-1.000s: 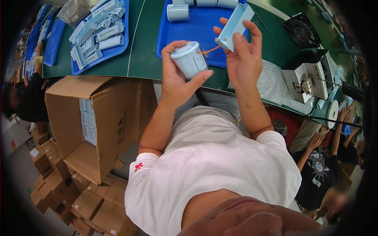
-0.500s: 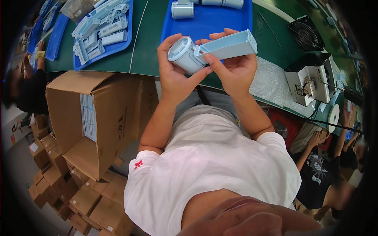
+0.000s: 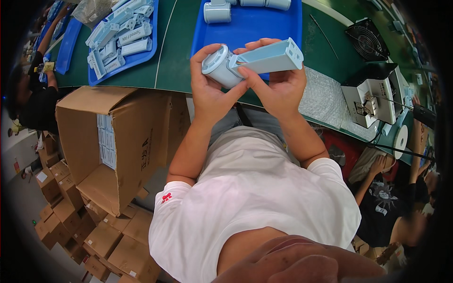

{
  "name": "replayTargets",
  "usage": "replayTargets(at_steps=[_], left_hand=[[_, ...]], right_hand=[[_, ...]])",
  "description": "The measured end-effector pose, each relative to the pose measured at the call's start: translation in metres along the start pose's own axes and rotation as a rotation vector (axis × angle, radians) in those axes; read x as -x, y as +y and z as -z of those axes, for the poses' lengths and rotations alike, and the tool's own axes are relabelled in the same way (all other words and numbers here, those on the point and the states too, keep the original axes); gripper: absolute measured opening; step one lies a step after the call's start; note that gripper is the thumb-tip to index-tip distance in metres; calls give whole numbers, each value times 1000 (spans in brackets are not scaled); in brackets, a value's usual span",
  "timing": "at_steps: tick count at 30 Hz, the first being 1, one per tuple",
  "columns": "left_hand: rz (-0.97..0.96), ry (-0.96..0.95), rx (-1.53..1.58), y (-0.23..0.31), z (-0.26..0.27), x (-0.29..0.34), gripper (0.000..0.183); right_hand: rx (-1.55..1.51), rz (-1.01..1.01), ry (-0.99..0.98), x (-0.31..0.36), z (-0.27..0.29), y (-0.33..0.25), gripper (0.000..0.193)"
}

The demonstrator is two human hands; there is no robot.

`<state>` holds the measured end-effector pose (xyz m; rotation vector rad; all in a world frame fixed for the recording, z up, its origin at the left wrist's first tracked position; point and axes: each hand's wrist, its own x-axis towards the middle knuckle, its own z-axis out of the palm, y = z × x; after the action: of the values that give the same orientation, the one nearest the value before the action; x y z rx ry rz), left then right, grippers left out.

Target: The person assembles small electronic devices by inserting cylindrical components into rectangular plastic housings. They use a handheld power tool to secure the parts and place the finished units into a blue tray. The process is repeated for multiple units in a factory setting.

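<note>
Between my two hands is a light blue handheld fan body, made of a round motor housing (image 3: pixel 221 70) and a long hollow handle shell (image 3: pixel 269 57). My left hand (image 3: pixel 207 89) is closed around the round housing. My right hand (image 3: pixel 283 89) grips the handle shell, its thumb pressed near the joint of the two parts. The shell's open side faces up, and its far end points to the right. Thin wires, orange in colour, show at the joint. Some fingers are hidden behind the parts.
A blue tray (image 3: pixel 200 40) beyond my hands carries several round housings. Another blue tray (image 3: pixel 153 53) at left holds a pile of handle shells. Bubble wrap (image 3: pixel 325 96), a white-and-black device (image 3: pixel 373 99) and a thin rod (image 3: pixel 323 35) lie right. An open carton (image 3: pixel 89 141) stands below; people work on both sides.
The handle shell has tipped so more of its hollow inside shows, and its far end has shifted slightly left and down. Both hands keep their hold. The co-worker at left has moved an arm.
</note>
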<state>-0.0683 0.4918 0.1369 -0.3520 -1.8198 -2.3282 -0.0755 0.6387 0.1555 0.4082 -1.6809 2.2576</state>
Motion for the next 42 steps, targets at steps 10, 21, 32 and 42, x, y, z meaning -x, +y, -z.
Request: replayTargets(at_steps=[10, 21, 32, 42], left_hand=[[-13, 2, -76, 1, -2, -2, 83], [-228, 44, -406, -6, -7, -6, 76], [-491, 88, -683, -2, -11, -13, 59], [-444, 55, -644, -14, -11, -8, 67]], right_hand=[[91, -25, -18, -5, 2, -8, 58], [47, 22, 33, 3, 2, -1, 57], [86, 139, 33, 10, -1, 10, 54], [98, 205, 88, 11, -2, 18, 52]])
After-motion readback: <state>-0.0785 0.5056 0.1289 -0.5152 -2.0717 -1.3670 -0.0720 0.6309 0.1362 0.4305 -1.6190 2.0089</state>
